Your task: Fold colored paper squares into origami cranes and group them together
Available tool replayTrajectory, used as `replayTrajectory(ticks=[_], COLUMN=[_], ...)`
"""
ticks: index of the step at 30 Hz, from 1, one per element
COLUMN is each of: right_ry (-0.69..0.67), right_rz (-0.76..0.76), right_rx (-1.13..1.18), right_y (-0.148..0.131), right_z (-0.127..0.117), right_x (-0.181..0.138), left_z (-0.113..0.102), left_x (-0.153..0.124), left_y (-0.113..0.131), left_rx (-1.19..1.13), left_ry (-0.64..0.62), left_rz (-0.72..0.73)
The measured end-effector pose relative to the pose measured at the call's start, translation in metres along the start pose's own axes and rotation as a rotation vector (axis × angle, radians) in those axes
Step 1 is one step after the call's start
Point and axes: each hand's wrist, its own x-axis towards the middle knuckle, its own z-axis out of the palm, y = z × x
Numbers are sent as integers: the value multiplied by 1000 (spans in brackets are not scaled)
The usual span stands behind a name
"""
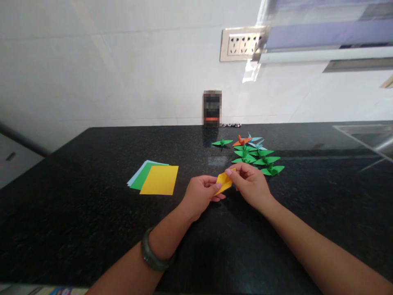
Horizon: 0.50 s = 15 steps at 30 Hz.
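Between my two hands, just above the dark countertop, is a small piece of folded yellow origami paper (224,183). My left hand (201,193) pinches its lower left side between thumb and fingers. With thumb and fingertips my right hand (250,184) grips its upper right corner. Just beyond my right hand lie several green paper cranes (270,169), with an orange crane (242,141) and light blue ones (257,144) behind them. One green crane (222,142) stands apart to the left. Flat sheets in yellow (159,180), green (139,182) and light blue overlap to the left of my hands.
A phone-like upright object (212,108), its front pixelated, leans against the white tiled wall (138,73), with a beaded strand (231,125) beside it. A socket panel (242,44) is on the wall. At the right a metal-edged recess (368,139) is set into the countertop (76,213).
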Motion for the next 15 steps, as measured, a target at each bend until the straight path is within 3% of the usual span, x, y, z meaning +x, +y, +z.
replayTrajectory(ticks=[4, 8, 15], right_ry=[-110, -133, -144], right_rz=[-65, -57, 49], right_rx=[75, 37, 149], right_y=[4, 5, 4], right_z=[1, 0, 1], right_x=[0, 1, 2], left_z=[0, 1, -1], left_x=[-1, -2, -2], left_y=[0, 0, -4], left_rx=[-78, -103, 135], left_ry=[7, -15, -109], left_rz=[-22, -27, 214])
